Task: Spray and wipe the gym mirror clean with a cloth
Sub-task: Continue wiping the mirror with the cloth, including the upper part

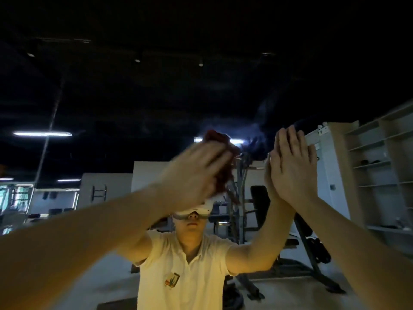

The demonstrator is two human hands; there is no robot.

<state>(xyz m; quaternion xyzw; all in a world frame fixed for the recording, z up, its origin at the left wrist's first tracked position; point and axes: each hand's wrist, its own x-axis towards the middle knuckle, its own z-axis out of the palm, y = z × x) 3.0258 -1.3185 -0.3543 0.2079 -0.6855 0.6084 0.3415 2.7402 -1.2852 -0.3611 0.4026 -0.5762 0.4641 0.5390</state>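
The wiping stage appears to be under way. The left hand (194, 173) bears a dark red cloth (225, 175) against the mirror (156, 97), just above the middle of the view. The cloth bunches out past the fingertips at 12 o'clock and trails down from the palm at 5 o'clock. Motion blur hides the grip, so it cannot be told whether the fingers pinch a fold or only press flat. The right hand (292, 171) is at 3 o'clock of the cloth, near it but apart. Its fingers are straight and together, the palm is flat on the glass, and it holds nothing.

No spray bottle is in view, so spraying is probably finished for this patch. A pale smeared haze (259, 133) at 1 o'clock of the cloth suggests wet film not yet rubbed out. The wide dark glass from 9 to 12 o'clock gives no sign either way.

There is plenty of open glass to the left and above. To the right, the braced hand blocks the sweep first. Beyond it, at 3 o'clock, stand a pale panel and shelving (380, 166), where the mirror's edge probably lies. Strokes there should shorten.
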